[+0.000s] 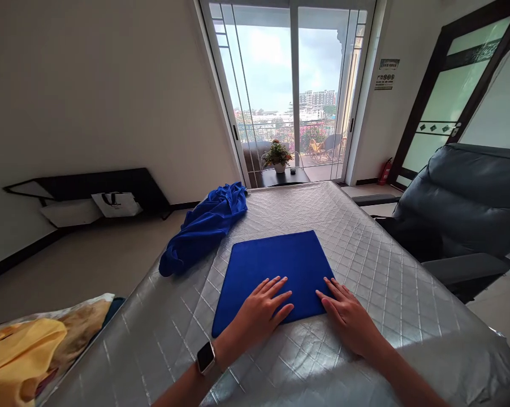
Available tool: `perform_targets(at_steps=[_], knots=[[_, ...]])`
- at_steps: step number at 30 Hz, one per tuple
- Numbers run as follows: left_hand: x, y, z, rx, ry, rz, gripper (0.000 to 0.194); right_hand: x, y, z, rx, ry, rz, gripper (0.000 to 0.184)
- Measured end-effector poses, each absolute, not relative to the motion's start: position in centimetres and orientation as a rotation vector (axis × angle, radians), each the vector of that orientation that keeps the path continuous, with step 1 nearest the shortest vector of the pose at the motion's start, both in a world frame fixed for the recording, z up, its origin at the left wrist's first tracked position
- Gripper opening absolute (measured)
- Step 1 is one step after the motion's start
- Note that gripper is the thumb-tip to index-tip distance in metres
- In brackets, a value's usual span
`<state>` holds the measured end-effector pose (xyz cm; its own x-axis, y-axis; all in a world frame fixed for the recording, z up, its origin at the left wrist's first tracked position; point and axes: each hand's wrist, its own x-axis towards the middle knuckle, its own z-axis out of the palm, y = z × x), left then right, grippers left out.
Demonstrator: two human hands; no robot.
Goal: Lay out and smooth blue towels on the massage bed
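A flat blue cloth (276, 260), folded into a neat rectangle, lies on the silver quilted cover (365, 282) in front of me. My left hand (263, 308) rests on the cloth's near part, palm down with the fingers spread; a watch (206, 358) is on that wrist. At the cloth's right near corner lies my right hand (346, 314), its fingers stretched out over the edge. Neither hand grips anything. Farther off to the left, a crumpled blue cloth (208, 226) sits in a loose heap near the cover's edge.
Yellow fabric (30, 350) lies low at the left. A black armchair (471, 215) stands along the right side. Beyond the far edge, a potted plant (279, 157) is on a small dark table (276, 178) by the glass door. Against the left wall leans a white bag (117, 206).
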<state>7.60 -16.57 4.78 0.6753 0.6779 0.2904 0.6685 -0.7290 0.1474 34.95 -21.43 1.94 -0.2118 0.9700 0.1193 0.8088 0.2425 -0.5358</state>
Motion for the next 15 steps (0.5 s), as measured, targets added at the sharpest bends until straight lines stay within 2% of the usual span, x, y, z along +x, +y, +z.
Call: perform_targets(at_steps=[5, 11, 15], knots=[[8.3, -14.6, 4.7, 2.72, 1.223, 0.588, 0.038, 34.9, -21.1, 4.0, -1.404, -1.767, 0.595, 0.073], [7.1, -13.7, 3.0, 2.64, 1.297, 0.697, 0.038, 33.8, -19.9, 3.6, -1.238, -1.733, 0.504, 0.058], [6.9, -14.0, 2.5, 2.672, 1.337, 0.647, 0.041, 33.3, -17.5, 3.3, -1.191, -1.834, 0.416, 0.049]])
